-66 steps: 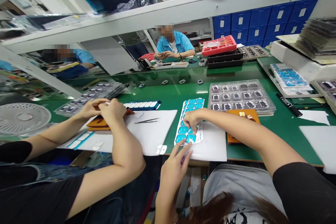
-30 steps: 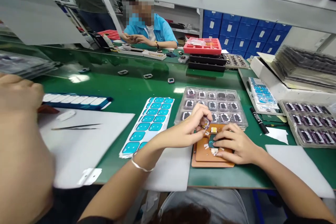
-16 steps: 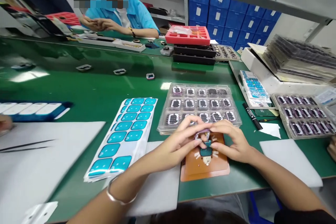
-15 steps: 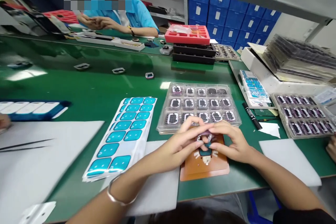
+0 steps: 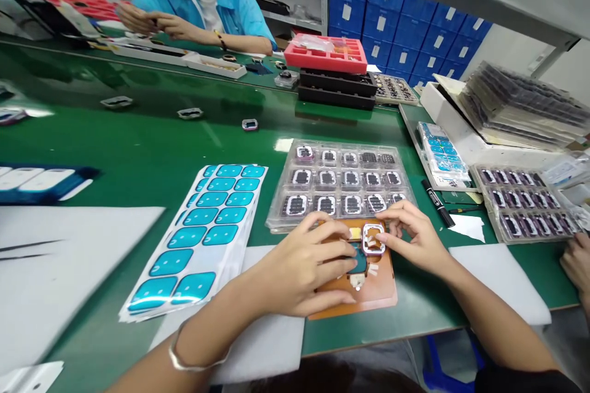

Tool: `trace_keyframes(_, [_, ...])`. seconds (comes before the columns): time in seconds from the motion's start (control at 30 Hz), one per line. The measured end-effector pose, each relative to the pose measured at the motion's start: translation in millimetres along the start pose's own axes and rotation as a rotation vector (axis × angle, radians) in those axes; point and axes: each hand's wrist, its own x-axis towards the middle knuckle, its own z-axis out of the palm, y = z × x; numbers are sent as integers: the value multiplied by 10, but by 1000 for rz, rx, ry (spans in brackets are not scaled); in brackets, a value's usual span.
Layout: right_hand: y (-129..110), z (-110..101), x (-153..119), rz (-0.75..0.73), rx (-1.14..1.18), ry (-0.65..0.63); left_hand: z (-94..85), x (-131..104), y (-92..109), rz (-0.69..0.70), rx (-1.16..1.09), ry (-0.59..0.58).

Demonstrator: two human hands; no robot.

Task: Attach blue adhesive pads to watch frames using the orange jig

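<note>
Between the thumb and fingers of my right hand [image 5: 417, 238] is a small rounded-square watch case [image 5: 374, 230], white-rimmed with a purplish edge. It is held upright over the right part of an orange fixture plate [image 5: 354, 306]. My left hand [image 5: 299, 267] spreads its fingers over the plate's left side, with the fingertips near a teal pad [image 5: 357, 261] in the middle. Whether those fingertips touch the pad I cannot tell. Small pale blocks sit around the pad, and a yellow piece [image 5: 354, 233] shows near the plate's back edge.
Behind the plate lies a clear tray [image 5: 271, 221] of watch cases. Teal sticker sheets [image 5: 230, 252] lie to the left, a black marker [image 5: 437, 204] and another filled tray [image 5: 507, 235] to the right. Across the bench sits a person in blue [image 5: 239, 6]; another person's hand [image 5: 577, 261] shows at right.
My hands have parted: both were together around the watch case, and now only the right holds it, to the right. The left has opened over the plate. The view has shifted slightly.
</note>
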Motion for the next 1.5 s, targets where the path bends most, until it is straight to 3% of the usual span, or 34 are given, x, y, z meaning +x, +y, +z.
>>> trace_keyframes(0.2, [-128,-131,-17,-237,-202,-84,1,16,28,-41,-3,3])
trace_keyframes(0.43, [-208,56,-41,-295,-176,-40,-1,22,24,-293,145,226])
trace_keyframes(0.6, [-205,174,-43,-315,-159,-24,15,-1,9,-330,112,112])
trace_keyframes(0.9, [-156,194,-66,-292,-152,-46,67,-32,-32,-363,45,-6])
trace_keyframes(1.07, [-140,224,-71,-197,-72,-21,173,17,11,-381,-114,141])
trace_keyframes(1.23, [-61,301,-122,-72,157,21,214,30,31,-356,-130,25])
trace_keyframes(1.37, [-33,234,-37,-59,295,-67,236,-26,-82,-428,-34,153])
trace_keyframes(1.5, [74,17,361,-9,58,-63,260,-49,-207,-579,195,320])
